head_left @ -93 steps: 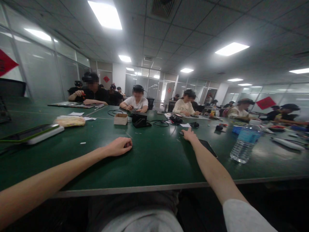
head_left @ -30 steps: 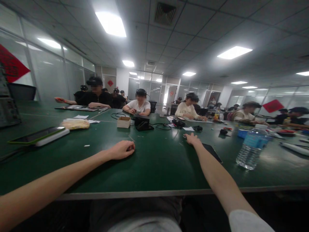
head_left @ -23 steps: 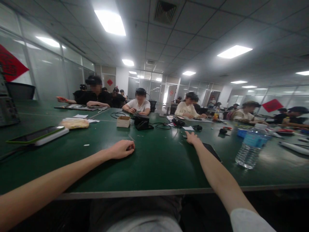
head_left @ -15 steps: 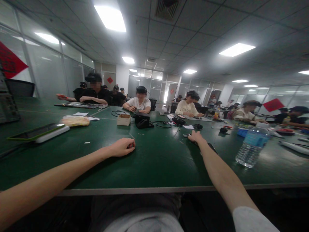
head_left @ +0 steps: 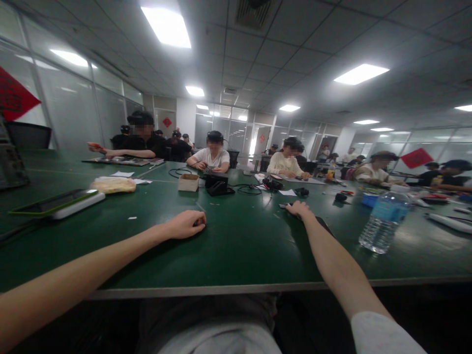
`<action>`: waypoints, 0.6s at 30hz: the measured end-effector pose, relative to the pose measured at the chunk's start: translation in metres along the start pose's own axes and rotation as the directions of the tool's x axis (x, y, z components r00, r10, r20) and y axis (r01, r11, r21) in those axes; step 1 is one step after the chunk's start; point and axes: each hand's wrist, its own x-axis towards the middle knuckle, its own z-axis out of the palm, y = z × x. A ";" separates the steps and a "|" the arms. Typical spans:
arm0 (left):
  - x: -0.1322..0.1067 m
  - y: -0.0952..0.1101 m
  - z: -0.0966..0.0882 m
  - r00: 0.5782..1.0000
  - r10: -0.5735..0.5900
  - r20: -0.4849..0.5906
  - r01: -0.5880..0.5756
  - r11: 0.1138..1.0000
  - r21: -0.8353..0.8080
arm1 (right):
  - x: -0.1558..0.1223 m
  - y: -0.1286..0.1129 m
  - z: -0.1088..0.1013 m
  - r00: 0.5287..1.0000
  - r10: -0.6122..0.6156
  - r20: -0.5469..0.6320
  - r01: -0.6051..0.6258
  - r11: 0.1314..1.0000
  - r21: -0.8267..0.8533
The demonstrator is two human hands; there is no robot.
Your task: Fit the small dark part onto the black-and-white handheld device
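My left hand rests on the green table with its fingers curled in. Something dark shows at the fingers, but I cannot make out what it is. Farther right, my right hand lies on the table, its fingers pressed together at a small grey, flat-looking piece whose kind I cannot tell. Part of a dark flat object shows beside my right forearm, which hides the rest.
A water bottle stands right of my right arm. Ahead are a small open cardboard box, a black stand-like object and cables. A green-edged device and a plastic-wrapped bundle lie left. Several people sit across the table.
Both my hands stay in place. The view shifts very slightly. At the far left, a seated person's forearm has moved a little.
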 end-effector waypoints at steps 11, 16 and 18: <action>-0.001 0.005 -0.004 1.000 -0.010 0.015 0.010 1.000 -0.006 | -0.002 -0.003 0.001 0.999 0.039 -0.030 -0.039 0.999 0.014; -0.001 0.006 -0.005 1.000 -0.011 0.017 0.011 1.000 0.000 | -0.001 -0.005 0.002 0.997 0.060 -0.051 -0.059 0.998 0.014; -0.001 0.007 -0.006 1.000 -0.018 0.023 0.018 1.000 0.005 | -0.001 -0.004 0.002 0.997 0.061 -0.055 -0.061 0.998 0.014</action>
